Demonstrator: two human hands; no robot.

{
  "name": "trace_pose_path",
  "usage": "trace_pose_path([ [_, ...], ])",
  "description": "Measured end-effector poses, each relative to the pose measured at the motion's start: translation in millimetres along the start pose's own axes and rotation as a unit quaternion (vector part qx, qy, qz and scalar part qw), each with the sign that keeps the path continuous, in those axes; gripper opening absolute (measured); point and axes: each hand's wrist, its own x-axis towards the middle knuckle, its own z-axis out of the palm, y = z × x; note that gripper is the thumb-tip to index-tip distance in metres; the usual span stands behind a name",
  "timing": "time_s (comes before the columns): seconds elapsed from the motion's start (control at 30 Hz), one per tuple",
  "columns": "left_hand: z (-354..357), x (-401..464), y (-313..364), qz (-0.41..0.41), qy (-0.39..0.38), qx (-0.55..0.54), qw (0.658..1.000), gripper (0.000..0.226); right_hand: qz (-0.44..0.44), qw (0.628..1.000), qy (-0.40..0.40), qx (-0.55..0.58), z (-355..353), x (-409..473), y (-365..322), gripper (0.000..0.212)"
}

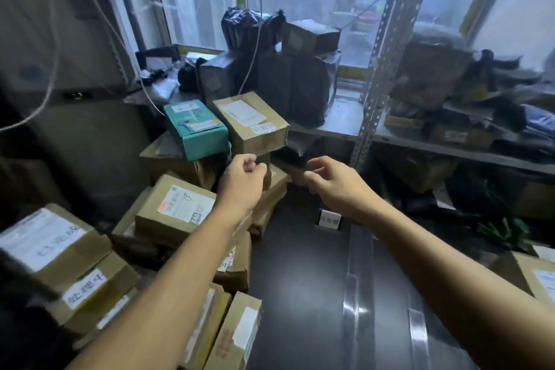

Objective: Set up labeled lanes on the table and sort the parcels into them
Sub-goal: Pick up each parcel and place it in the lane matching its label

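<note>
A heap of cardboard parcels covers the left side of the dark table [300, 294]. At the top of the heap sit a brown box with a white label [250, 123] and a teal box [196, 129]. My left hand [241, 177] hovers just below the brown box with its fingers loosely curled, holding nothing. My right hand [335, 179] reaches forward beside it, fingers relaxed and empty. A small white label card [329, 219] stands on the table under my right wrist. A box with a shipping label [177, 204] lies left of my left forearm.
A metal shelf rack [378, 69] behind the table holds black bags and boxes in front of a window. Boxes with handwritten tags [84, 288] stack at the lower left. Another box [537, 276] sits at the right edge. Cables hang at the left.
</note>
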Motion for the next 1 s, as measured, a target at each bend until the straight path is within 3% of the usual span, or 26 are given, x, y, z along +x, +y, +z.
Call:
trace_pose_path([
  [0.17, 1.0, 53.8, -20.9, -0.047, 0.005, -0.023, 0.999, 0.057, 0.047, 0.998, 0.029, 0.04, 28.1, 71.1, 2.0, 0.048],
  [0.33, 15.7, 103.8, -32.6, -0.053, 0.016, -0.018, 0.998, 0.068, 0.092, 0.99, 0.073, 0.074, 48.7, 159.4, -6.2, 0.065],
  [0.5, 24.6, 127.3, -41.3, -0.029, 0.026, -0.005, 0.999, 0.065, 0.132, 0.978, 0.081, 0.14, 70.0, 213.8, -3.2, 0.062],
  [0.77, 27.8, 124.2, -43.9, 0.011, 0.052, -0.002, 0.999, 0.049, 0.134, 0.949, 0.164, 0.233, 79.2, 213.9, 2.8, 0.025],
  [0.9, 28.8, 116.6, -41.2, 0.067, 0.096, -0.042, 0.992, 0.026, 0.124, 0.933, 0.203, 0.269, 74.1, 190.9, 5.6, 0.016],
  [1.0, 33.7, 111.4, -37.2, 0.073, 0.09, -0.113, 0.987, 0.027, 0.132, 0.915, 0.239, 0.297, 66.0, 165.0, 13.1, 0.017],
])
